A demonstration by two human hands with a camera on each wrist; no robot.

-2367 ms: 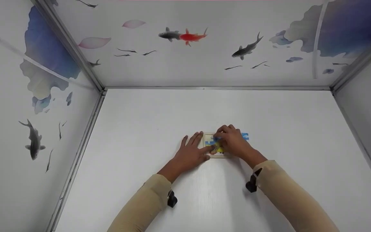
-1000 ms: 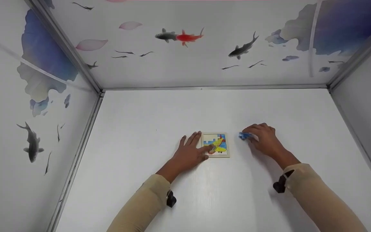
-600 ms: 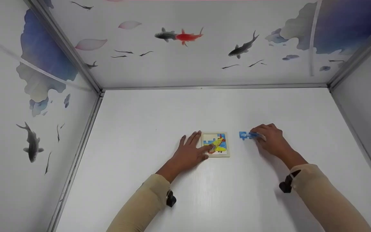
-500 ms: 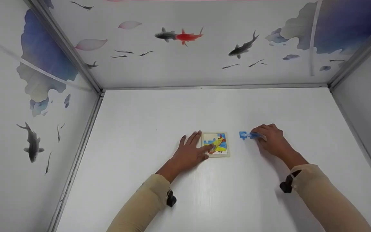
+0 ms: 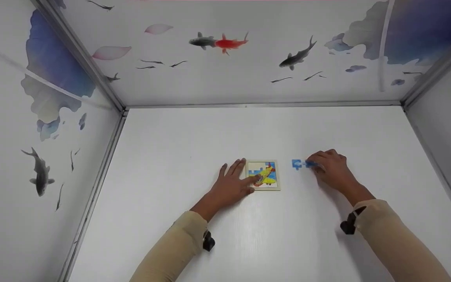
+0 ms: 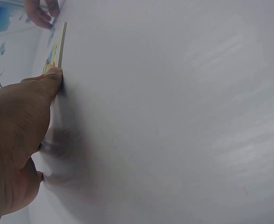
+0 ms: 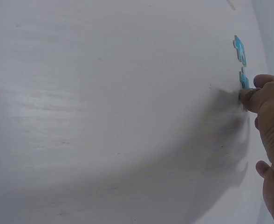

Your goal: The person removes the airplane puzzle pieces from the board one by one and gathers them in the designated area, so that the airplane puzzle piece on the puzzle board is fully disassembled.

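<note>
A small wooden-framed jigsaw puzzle (image 5: 268,189) with a yellow plane picture lies flat on the white table; its upper left part shows bare backing. My left hand (image 5: 230,188) rests at its left side, fingers spread, with the index finger on the picture and the thumb by the lower edge. To the right, the fingertips of my right hand (image 5: 330,169) pinch a blue puzzle piece (image 5: 310,163) at table level, partly hidden by the fingers. Just left of it lies another blue puzzle piece (image 5: 296,163), apart from the hand. In the right wrist view both blue pieces appear near the thumb.
White panels with painted fish (image 5: 231,44) and metal edge strips (image 5: 225,106) enclose the table (image 5: 194,133) at the back and both sides. A black wrist device (image 5: 209,241) sits on the left sleeve, and another black device (image 5: 349,225) on the right.
My right hand has moved from over the puzzle frame to the blue pieces on its right. These pieces now lie slightly farther apart. The left hand stays on the puzzle.
</note>
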